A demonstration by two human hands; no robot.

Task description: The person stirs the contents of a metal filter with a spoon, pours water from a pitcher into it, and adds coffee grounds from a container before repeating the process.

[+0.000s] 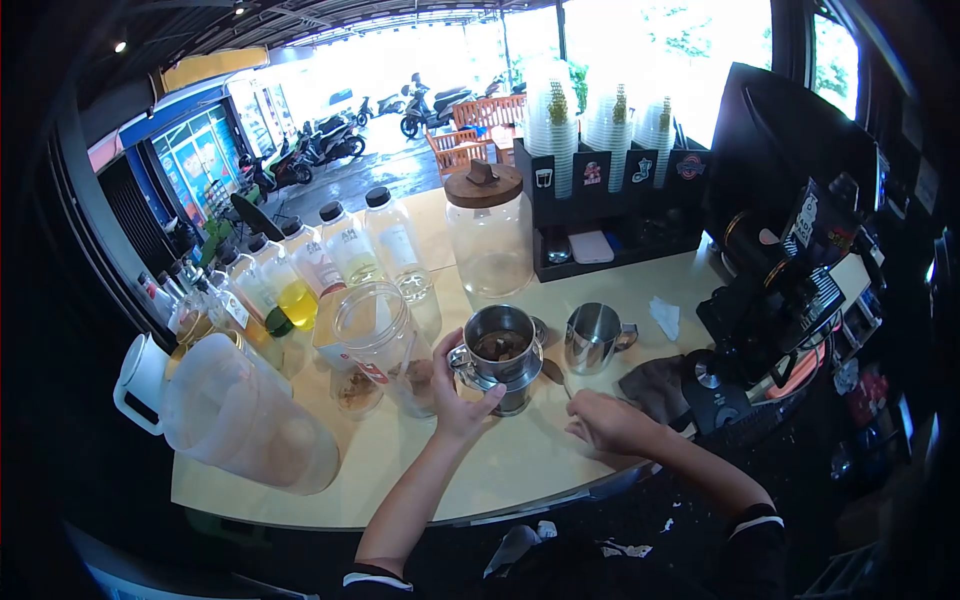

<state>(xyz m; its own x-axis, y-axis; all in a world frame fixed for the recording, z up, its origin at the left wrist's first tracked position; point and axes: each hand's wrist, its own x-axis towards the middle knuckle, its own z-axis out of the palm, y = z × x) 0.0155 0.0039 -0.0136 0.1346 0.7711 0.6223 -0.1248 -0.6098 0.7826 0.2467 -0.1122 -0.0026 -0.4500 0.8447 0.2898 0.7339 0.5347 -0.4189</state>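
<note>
My left hand (460,400) is wrapped round the side of a steel drip coffee filter (502,368), thumb on its flange. Dark brown contents show inside the filter, which sits upright on a metal cup (513,402) mostly hidden beneath it. My right hand (612,422) is closed on the handle of a spoon (553,372), whose bowl points toward the filter. Behind the spoon stands a steel cup (593,335) with a handle. Left of the filter is an open clear jar (385,345), with brown residue near its base.
A large translucent pitcher (245,420) stands at the counter's left. Several bottles (345,245) line the back edge beside a wooden-lidded glass jar (490,245). A black cup rack (620,195) holds stacked plastic cups. A dark cloth (650,385) and black equipment (765,310) lie right.
</note>
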